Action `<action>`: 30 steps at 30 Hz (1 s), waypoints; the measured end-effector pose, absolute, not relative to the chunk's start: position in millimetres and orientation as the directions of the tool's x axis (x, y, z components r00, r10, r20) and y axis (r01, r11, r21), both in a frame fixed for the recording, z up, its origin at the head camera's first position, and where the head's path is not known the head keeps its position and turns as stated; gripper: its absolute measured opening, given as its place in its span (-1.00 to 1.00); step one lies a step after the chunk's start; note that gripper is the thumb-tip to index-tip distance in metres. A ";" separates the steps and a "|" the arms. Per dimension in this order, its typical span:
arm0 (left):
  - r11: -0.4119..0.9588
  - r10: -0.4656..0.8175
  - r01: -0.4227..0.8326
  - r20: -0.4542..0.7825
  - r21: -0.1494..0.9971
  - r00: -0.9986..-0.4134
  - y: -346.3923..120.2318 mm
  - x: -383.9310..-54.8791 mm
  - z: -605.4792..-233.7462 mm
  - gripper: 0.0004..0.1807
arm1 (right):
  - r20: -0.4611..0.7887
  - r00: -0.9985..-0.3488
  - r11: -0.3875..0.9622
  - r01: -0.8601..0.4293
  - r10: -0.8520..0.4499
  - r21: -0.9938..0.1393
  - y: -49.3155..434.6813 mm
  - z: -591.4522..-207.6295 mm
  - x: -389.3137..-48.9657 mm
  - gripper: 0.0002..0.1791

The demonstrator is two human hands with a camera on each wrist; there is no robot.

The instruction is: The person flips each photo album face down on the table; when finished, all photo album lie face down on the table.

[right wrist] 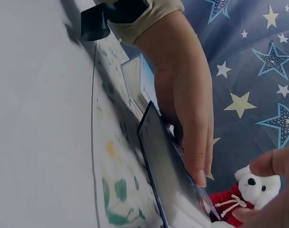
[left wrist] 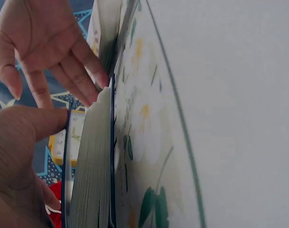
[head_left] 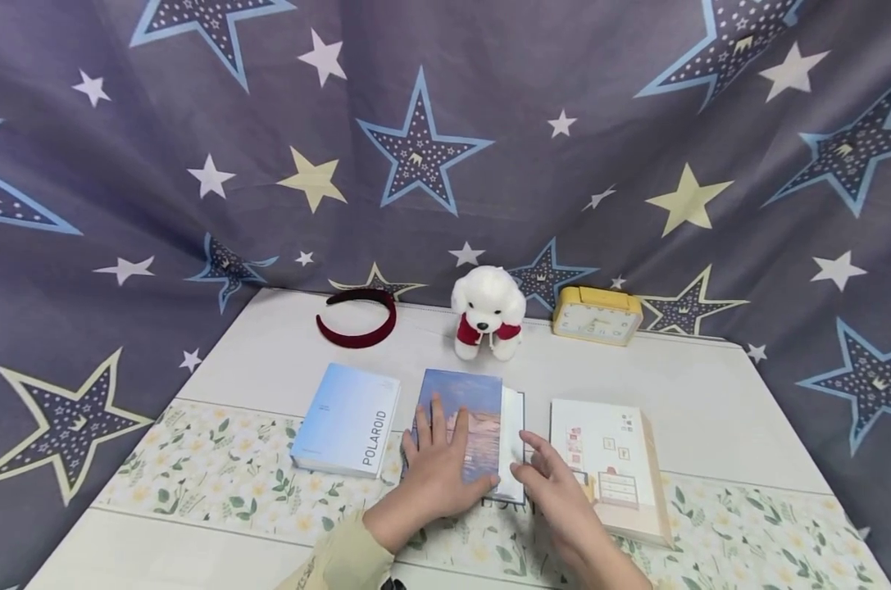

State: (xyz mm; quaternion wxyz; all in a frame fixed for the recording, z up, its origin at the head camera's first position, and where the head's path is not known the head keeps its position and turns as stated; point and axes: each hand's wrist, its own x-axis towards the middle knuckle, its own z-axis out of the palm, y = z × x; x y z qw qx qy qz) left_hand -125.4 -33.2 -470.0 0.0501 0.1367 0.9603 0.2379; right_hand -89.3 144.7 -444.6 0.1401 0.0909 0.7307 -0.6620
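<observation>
Head view shows the left hand (head_left: 442, 479), fingers spread, on the blue book (head_left: 484, 438), middle of three. The right hand (head_left: 559, 496), fingers loose, is near its pages (head_left: 513, 426); pressing softly should stop slips.

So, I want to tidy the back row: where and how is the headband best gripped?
Probably at the rounded right bend of the headband, pinched from above, thumb outside and a fingertip inside. It lies as an open loop with its gap to the left, leaving bare table within the curve, and the dog stands apart from it, on the right.
</observation>
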 end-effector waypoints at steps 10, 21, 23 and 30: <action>0.721 0.257 0.122 -0.101 0.682 -0.961 -45.3 -132.7 -464.8 0.17 | -0.367 -0.930 -0.046 0.366 0.030 -0.930 145.9 -443.4 -93.8 -0.30; 0.677 0.253 0.077 -0.134 0.732 -0.958 -46.0 -137.6 -459.3 0.21 | -0.335 -0.937 -0.065 0.330 0.099 -0.942 146.6 -437.4 -99.0 -0.29; 0.676 0.250 0.071 -0.137 0.734 -0.959 -45.6 -137.4 -457.9 0.21 | -0.313 -0.944 -0.084 0.305 0.104 -0.948 146.8 -435.1 -99.4 -0.28; 0.637 0.266 0.057 -0.149 0.769 -0.952 -39.3 -133.3 -450.2 0.22 | -0.309 -0.949 -0.203 0.290 0.068 -0.935 142.2 -432.1 -98.8 -0.39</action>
